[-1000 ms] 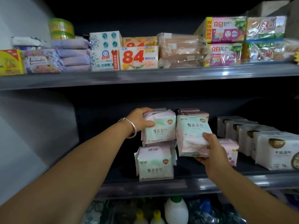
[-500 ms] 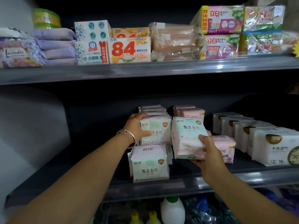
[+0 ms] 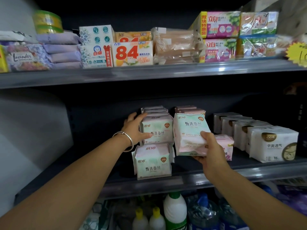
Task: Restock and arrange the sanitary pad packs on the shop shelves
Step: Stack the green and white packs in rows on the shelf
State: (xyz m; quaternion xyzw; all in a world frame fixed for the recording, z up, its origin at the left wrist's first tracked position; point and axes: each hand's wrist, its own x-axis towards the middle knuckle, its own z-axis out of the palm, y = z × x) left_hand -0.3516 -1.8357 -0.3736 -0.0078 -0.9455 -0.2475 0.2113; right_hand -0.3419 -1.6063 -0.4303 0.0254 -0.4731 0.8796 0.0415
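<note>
Pale green-and-pink sanitary pad packs stand on the middle shelf [image 3: 149,183]. My left hand [image 3: 135,128], a silver bangle on its wrist, grips the left side of the upper front pack [image 3: 157,131], which sits on a lower pack [image 3: 153,163] with several more behind it. My right hand [image 3: 210,148] holds another green pack [image 3: 189,133] by its lower right corner, tilted, just right of that stack and in front of pink packs [image 3: 191,110]. A pink pack [image 3: 224,141] lies behind my right hand.
White pad packs [image 3: 272,143] stand in a row at the right of the middle shelf. The upper shelf [image 3: 149,72] carries soap boxes and wrapped packs. Bottles [image 3: 174,211] stand below. A grey wall [image 3: 33,130] bounds the left.
My left hand has shifted from the front of the upper pack to its left side. My right hand still holds its pack, now raised a little and closer to the stack.
</note>
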